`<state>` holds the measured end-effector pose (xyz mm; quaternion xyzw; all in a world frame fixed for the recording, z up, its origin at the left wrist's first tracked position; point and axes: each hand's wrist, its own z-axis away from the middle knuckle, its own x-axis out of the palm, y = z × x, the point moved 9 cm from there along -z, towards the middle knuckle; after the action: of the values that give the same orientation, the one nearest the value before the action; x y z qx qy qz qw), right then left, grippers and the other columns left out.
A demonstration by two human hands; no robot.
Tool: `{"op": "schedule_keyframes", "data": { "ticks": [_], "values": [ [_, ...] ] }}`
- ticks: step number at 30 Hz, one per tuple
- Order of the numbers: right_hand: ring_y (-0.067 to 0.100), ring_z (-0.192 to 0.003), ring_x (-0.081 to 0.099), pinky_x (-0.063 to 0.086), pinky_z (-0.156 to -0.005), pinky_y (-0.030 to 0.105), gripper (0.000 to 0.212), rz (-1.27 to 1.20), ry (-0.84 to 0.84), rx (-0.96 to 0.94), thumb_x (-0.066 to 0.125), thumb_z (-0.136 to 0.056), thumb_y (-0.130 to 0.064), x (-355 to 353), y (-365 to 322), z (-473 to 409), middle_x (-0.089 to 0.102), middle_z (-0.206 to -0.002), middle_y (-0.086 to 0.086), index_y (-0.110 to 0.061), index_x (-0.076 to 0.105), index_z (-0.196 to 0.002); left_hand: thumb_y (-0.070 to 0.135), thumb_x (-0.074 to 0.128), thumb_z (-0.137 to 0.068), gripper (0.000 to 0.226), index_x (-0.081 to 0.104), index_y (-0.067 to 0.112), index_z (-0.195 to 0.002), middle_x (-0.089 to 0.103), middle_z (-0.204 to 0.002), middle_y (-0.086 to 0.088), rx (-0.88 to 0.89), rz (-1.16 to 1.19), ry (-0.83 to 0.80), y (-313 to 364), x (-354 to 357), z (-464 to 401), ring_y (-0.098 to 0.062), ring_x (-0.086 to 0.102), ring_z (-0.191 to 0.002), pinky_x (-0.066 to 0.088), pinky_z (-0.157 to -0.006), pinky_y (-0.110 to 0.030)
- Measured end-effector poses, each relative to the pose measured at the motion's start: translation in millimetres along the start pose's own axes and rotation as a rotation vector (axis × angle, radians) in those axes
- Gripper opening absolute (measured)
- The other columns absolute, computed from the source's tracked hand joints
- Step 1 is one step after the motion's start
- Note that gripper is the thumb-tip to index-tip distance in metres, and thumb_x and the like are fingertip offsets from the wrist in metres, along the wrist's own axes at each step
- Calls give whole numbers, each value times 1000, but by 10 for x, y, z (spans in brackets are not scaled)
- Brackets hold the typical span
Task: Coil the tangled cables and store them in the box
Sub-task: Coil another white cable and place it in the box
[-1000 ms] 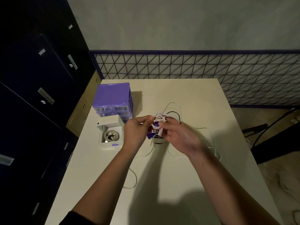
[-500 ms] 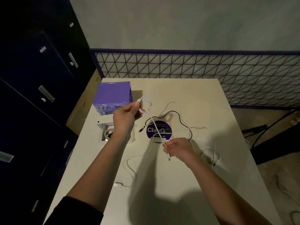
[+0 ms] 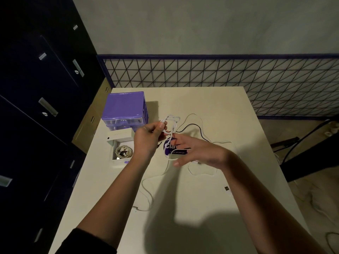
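My left hand (image 3: 148, 138) pinches a small coil of white cable (image 3: 171, 123) above the table, right of the box. My right hand (image 3: 196, 151) is spread with straight fingers just right of the coil, and the white cable runs past its fingertips down to a loose tail (image 3: 146, 191) whose plug lies near the front. A thin black cable (image 3: 192, 126) and another white cable (image 3: 201, 171) lie loose behind and under my right hand. The small white box (image 3: 111, 143) stands open at the left with a coiled cable (image 3: 123, 151) inside.
A purple drawer unit (image 3: 125, 107) stands behind the box. A round purple sticker (image 3: 169, 148) lies under my hands. A small dark plug (image 3: 227, 188) rests at the right. Dark cabinets (image 3: 36, 107) flank the left table edge; a wire fence (image 3: 220, 74) runs behind.
My left hand moved right and down with the coil, uncovering the box. My right hand rose from the table to the coil and spread its fingers, and the cable tail slid with it.
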<state>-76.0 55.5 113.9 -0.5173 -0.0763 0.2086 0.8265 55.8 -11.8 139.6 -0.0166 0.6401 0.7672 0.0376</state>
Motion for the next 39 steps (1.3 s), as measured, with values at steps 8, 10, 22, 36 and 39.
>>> {"op": "schedule_keyframes", "data": {
  "ticks": [8, 10, 22, 36, 39],
  "values": [
    [11, -106, 63, 45, -95, 24, 74, 11, 17, 22, 83, -66, -36, 29, -39, 51, 69, -110, -2, -24, 51, -132, 14, 61, -93, 13, 73, 9, -93, 68, -73, -5, -19, 59, 4, -31, 3, 3, -17, 62, -68, 56, -73, -31],
    [17, -99, 66, 49, -87, 25, 48, -149, 208, -54, 73, -80, -40, -82, -161, 21, 71, -105, 5, -17, 59, -119, 11, 60, -93, 15, 72, 6, -101, 69, -76, -7, -3, 62, -23, -8, 52, 26, -16, 62, -66, 57, -70, -27],
    [29, -82, 67, 57, -73, 24, 28, -238, 411, -151, 56, -91, 3, -287, -117, 32, 68, -92, 23, 0, 64, -117, 12, 57, -95, 20, 72, 15, -82, 68, -69, -1, -47, 127, -31, 6, 20, 31, -12, 61, -62, 49, -72, -33],
    [9, -70, 66, 49, -65, 18, 21, -289, 602, -122, 67, -86, -32, -367, -143, 118, 75, -83, 5, -15, 77, -93, 17, 46, -101, 21, 62, 9, -91, 66, -96, -7, -63, 71, -343, 12, 333, 136, -10, 65, -80, 57, -74, -22],
    [9, -67, 63, 45, -64, 20, 19, -182, 712, -143, 67, -87, -30, -460, -175, 151, 74, -79, 6, -15, 78, -89, 18, 46, -101, 19, 61, 10, -95, 63, -98, -6, -126, 75, -375, -61, 337, 145, -16, 62, -89, 58, -77, -28]
  ]
}}
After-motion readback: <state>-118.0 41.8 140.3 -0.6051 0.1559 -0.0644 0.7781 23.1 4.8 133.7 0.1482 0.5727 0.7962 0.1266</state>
